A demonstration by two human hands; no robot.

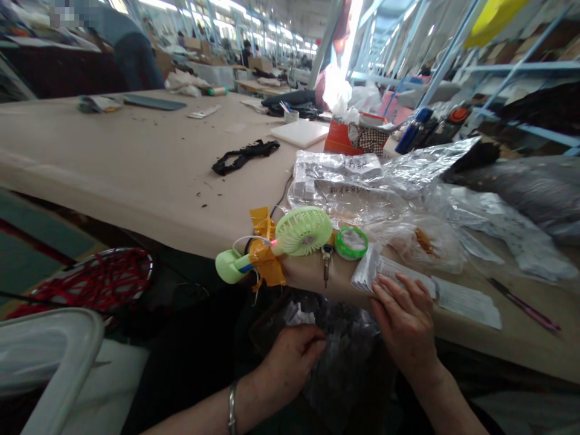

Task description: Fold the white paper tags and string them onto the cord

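Resting on the paper: the right hand (pixel 405 308), lower right of the frame, lies palm down with its fingers loosely straightened; the fingertips touch white printed paper slips (pixel 366 270), perhaps to stop them sliding. Whether it pinches any of them I cannot tell.
Paper slips: a folded stack sits by the fingertips, near the table's front edge, probably for easy reach; a flat white printed strip (pixel 469 301) lies to the right of the hand.
Bangled hand: the left hand (pixel 296 350), bottom centre, wears a silver metal bangle (pixel 232 408). Its fingers are curled in, thumb close to the forefinger; whether something small is between them cannot be told.
Scraps below: crumpled clear plastic pieces (pixel 342 356) lie under the table edge, between the two hands.
Green fan: a pale-green plastic handheld fan (pixel 303 232), centre, lies on the front edge with orange-brown adhesive tape (pixel 268 266) across its handle, apparently to hold it there.
Tub and tool: a round green-rimmed tub with white contents (pixel 351 243) stands just left of the slips; beside it a slim brown-handled pointed tool (pixel 326 266) points toward the person, seemingly within reach.
Plastic bags: clear, crinkled plastic bags (pixel 376 187) spread behind the slips, right of centre.
Pink-handled tool: a slim dark-bladed tool with pink handles (pixel 525 305) lies apart at the far right.
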